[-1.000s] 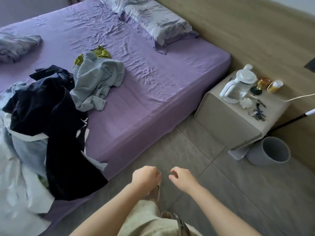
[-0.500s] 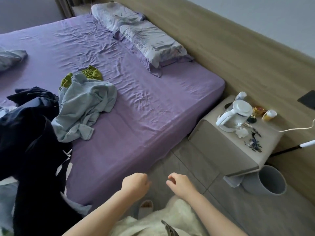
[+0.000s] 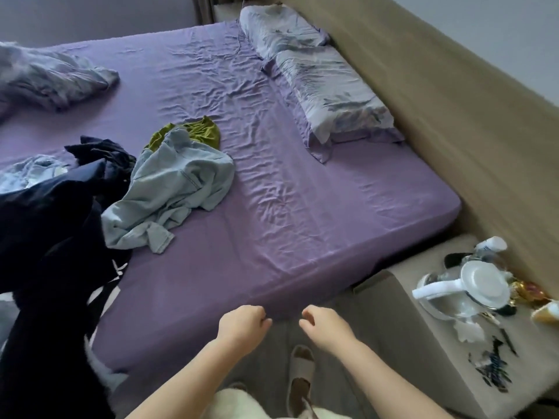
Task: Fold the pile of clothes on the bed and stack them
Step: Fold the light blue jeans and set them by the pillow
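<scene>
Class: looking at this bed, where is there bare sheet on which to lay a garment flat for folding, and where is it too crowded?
Free: the purple sheet between the light blue garment and the pillows, running down to the near edge by both hands. Another bare band lies beyond the green garment. Crowded: the left side, under the dark navy clothes; the nightstand is cluttered too.

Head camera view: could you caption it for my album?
Both hands, left and right, hover empty beside a purple bed strewn with unfolded clothes.

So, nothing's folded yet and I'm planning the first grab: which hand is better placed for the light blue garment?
Left hand: the light blue garment lies up-left, on its side.
</scene>
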Demonstrator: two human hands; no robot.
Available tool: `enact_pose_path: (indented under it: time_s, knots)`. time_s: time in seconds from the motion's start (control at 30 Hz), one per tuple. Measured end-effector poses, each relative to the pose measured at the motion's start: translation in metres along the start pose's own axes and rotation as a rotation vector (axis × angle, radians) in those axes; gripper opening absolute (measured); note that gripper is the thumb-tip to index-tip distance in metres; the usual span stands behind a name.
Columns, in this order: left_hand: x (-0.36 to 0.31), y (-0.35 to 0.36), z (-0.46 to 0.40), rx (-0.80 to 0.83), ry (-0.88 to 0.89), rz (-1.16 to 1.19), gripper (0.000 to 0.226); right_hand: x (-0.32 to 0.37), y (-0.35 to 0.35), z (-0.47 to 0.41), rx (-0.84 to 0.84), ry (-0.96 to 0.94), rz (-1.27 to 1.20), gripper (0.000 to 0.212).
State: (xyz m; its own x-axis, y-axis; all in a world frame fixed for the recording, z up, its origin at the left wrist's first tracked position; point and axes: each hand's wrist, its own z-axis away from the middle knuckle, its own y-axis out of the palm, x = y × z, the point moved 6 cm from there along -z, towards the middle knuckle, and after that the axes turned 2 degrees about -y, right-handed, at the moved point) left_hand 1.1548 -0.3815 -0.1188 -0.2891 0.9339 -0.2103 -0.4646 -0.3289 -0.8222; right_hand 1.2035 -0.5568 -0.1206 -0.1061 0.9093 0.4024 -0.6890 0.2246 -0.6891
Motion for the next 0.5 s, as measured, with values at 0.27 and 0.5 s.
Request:
enact_pose_path:
  time_s: [0.27, 0.5]
  knots:
    - [-0.008, -0.043, -0.024, -0.092, -0.195, 0.110, 0.032, 0.040, -0.050, -0.061, 0.036, -0.206, 0.100, 0.032]
    - [0.021, -0.063, -0.040, -0.123, -0.258, 0.171, 0.034, 0.083, -0.054, -0.097, 0.092, -0.261, 0.141, 0.033]
